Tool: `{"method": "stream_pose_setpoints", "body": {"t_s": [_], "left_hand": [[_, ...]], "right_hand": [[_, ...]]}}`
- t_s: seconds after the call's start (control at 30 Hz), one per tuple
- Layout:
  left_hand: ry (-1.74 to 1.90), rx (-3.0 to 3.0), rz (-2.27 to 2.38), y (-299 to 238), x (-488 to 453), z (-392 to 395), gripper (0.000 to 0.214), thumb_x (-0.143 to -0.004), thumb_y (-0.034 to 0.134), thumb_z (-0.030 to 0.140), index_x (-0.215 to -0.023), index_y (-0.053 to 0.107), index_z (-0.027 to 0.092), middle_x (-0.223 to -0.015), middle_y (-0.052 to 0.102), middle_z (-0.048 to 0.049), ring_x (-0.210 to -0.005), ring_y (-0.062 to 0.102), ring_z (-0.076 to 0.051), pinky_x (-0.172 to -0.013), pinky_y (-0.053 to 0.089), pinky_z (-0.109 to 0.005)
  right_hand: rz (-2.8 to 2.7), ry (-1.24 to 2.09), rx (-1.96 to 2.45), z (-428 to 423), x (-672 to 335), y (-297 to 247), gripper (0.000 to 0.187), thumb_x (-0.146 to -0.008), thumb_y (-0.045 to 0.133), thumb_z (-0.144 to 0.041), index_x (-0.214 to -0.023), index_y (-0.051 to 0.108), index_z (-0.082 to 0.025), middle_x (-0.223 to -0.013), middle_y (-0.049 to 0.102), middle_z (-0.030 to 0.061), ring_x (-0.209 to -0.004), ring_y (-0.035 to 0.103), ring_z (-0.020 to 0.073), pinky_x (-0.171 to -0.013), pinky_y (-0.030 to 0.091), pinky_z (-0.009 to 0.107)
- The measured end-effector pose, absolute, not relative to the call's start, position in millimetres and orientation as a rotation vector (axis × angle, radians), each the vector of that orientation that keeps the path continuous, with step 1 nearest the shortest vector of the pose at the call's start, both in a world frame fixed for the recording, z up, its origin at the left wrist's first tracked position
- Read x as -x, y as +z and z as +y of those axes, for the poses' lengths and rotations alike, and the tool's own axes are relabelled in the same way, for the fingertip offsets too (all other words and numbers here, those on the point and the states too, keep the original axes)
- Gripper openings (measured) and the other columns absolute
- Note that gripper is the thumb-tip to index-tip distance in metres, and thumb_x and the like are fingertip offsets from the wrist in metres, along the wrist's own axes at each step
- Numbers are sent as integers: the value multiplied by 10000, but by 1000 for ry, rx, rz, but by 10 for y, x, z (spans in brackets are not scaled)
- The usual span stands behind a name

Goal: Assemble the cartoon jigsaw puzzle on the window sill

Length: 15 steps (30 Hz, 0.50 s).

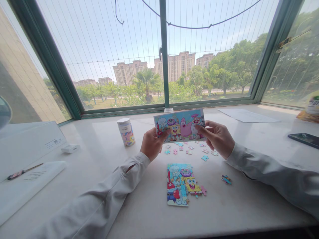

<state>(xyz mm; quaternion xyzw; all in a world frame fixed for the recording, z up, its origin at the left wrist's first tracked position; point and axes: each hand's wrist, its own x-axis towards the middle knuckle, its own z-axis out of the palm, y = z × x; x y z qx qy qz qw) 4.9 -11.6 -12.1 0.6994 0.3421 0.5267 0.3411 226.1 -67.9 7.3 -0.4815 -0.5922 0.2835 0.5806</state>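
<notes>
A cartoon picture card [183, 125] is held up in front of me, its printed side facing me. My left hand [154, 142] grips its left end, thumb on the front. At the right end my right hand [219, 136] pinches it the same way. Below lies a partly joined jigsaw puzzle [180, 186] with a similar cartoon, its right edge uneven. Loose puzzle pieces [189, 152] are scattered behind it, some hidden by the card and hands. A small group of pieces [226, 179] rests to the right.
A printed canister [126, 132] with a white lid stands left of my hands. A clear jar top [168, 110] shows behind the card. Paper sheets [249, 115] and a phone [305, 140] lie right. A white box [30, 139] and a pen-like tool [23, 172] are left.
</notes>
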Motion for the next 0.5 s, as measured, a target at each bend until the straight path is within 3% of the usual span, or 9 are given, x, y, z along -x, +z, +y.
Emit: {"method": "stream_pose_setpoints", "body": {"t_s": [0.5], "left_hand": [[1360, -1825, 860, -113, -54, -112, 305, -782, 658, 457, -789, 587, 160, -537, 566, 40, -279, 400, -67, -265, 266, -204]], "right_hand": [[-1467, 600, 1132, -645, -2319, 81, 453, -685, 709, -617, -692, 522, -205, -408, 460, -76, -267, 318, 63, -285, 160, 213]]}}
